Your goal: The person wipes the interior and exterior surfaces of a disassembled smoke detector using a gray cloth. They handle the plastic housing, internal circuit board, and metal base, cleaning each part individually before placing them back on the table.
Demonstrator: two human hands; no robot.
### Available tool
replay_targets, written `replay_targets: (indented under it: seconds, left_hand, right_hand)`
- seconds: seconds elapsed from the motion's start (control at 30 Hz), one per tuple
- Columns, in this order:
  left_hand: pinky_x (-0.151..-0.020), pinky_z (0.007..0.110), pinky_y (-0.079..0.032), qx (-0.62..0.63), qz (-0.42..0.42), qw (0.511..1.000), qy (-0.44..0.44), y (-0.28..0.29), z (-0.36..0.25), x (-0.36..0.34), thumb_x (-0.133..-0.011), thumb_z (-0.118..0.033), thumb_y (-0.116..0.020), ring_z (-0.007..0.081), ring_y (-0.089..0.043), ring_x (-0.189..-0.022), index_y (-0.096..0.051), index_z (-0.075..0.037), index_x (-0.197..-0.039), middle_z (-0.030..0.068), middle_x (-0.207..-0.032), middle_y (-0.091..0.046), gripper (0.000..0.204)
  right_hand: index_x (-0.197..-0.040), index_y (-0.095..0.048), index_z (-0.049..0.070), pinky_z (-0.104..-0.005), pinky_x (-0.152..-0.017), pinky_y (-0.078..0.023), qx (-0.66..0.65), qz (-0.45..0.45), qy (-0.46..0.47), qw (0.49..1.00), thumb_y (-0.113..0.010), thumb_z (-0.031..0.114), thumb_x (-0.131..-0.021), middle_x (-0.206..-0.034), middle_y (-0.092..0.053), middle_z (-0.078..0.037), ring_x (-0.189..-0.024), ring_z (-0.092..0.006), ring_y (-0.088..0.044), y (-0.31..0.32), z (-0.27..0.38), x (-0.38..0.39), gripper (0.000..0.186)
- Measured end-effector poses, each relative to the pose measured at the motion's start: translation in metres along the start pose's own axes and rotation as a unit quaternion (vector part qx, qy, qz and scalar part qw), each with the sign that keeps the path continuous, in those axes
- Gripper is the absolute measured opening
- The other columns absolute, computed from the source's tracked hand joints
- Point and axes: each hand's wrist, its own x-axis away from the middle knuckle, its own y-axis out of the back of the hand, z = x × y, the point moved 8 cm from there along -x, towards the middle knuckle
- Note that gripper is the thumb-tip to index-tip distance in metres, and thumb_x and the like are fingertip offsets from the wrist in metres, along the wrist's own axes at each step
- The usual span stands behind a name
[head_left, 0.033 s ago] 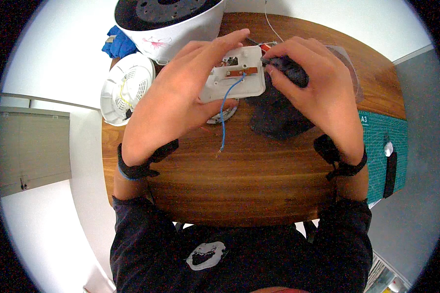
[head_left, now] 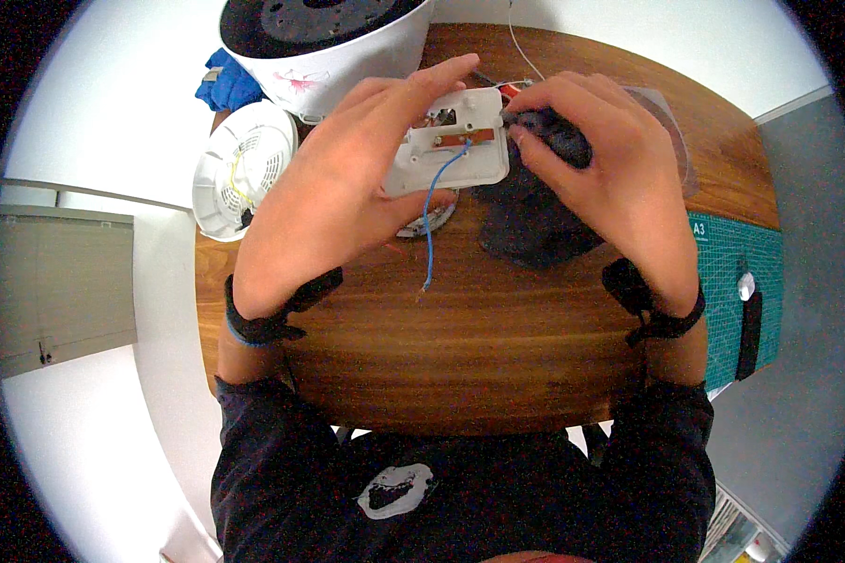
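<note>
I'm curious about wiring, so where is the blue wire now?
In the head view, just above centre, the blue wire runs from the white casing down past the thumb of the left hand.

White case point(head_left: 488, 171), blue wire point(head_left: 429, 246). Dark grey bundle point(head_left: 535, 235). Brown table point(head_left: 460, 375), stripy all over. Green mat point(head_left: 723, 296), pale checks. White pot point(head_left: 376, 75), pink flower point(head_left: 297, 82).

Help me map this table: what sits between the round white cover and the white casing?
In the head view, the left hand lies between the round white cover and the white casing, holding the casing's left end.
</note>
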Motion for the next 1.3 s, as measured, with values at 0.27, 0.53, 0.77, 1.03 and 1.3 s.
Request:
replay_targets:
  seconds: [0.27, 0.53, 0.77, 1.03, 1.3]
  left_hand:
    - [-0.12, 0.046, -0.048, -0.053, -0.054, 0.997, 0.014, 0.009, 0.004, 0.0, -0.076, -0.006, -0.093, 0.0364, -0.062, -0.141, -0.05, -0.017, -0.162, 0.0135, -0.148, -0.068, 0.096]
    - [-0.12, 0.045, -0.047, -0.004, -0.063, 0.997, 0.044, 0.007, 0.011, 0.003, -0.081, -0.01, -0.093, 0.0336, -0.063, -0.139, -0.05, -0.014, -0.16, 0.0154, -0.149, -0.066, 0.09]
    - [-0.123, 0.046, -0.043, 0.044, -0.011, 0.997, 0.063, 0.004, 0.007, 0.007, -0.083, -0.018, -0.093, 0.0332, -0.056, -0.144, -0.05, -0.011, -0.161, 0.0166, -0.153, -0.058, 0.089]
    - [-0.126, 0.046, -0.039, 0.028, 0.049, 0.998, 0.007, -0.004, -0.002, 0.009, -0.088, -0.012, -0.087, 0.037, -0.048, -0.153, -0.048, -0.012, -0.163, 0.0184, -0.16, -0.053, 0.085]
    - [-0.128, 0.042, -0.036, 0.088, 0.058, 0.994, 0.024, -0.01, 0.004, 0.007, -0.1, -0.006, -0.072, 0.0326, -0.048, -0.153, -0.048, -0.01, -0.163, 0.0165, -0.161, -0.053, 0.068]
  right_hand:
    - [-0.106, -0.071, 0.015, -0.0471, -0.081, -0.06, -0.027, 0.028, 0.032, 0.999, -0.081, 0.021, -0.088, -0.101, -0.072, -0.005, -0.099, -0.0325, -0.07, -0.004, 0.008, 0.0, 0.022]
    - [-0.103, -0.073, 0.008, -0.0394, -0.085, -0.056, -0.034, -0.014, 0.044, 0.998, -0.088, 0.005, -0.078, -0.101, -0.073, -0.007, -0.097, -0.0306, -0.069, 0.002, 0.018, -0.003, 0.029]
    - [-0.103, -0.073, 0.008, -0.0394, -0.088, -0.056, -0.032, -0.054, 0.061, 0.996, -0.088, 0.006, -0.081, -0.103, -0.074, -0.007, -0.101, -0.0301, -0.071, 0.006, 0.02, -0.003, 0.027]
    - [-0.104, -0.072, 0.008, -0.0404, -0.086, -0.057, -0.038, -0.05, 0.041, 0.997, -0.085, 0.007, -0.085, -0.103, -0.075, -0.01, -0.098, -0.0305, -0.073, 0.005, 0.017, -0.003, 0.024]
    - [-0.105, -0.074, 0.009, -0.0381, -0.084, -0.055, -0.015, -0.079, 0.034, 0.996, -0.083, 0.01, -0.089, -0.099, -0.076, -0.01, -0.096, -0.0307, -0.073, 0.016, 0.017, -0.005, 0.018]
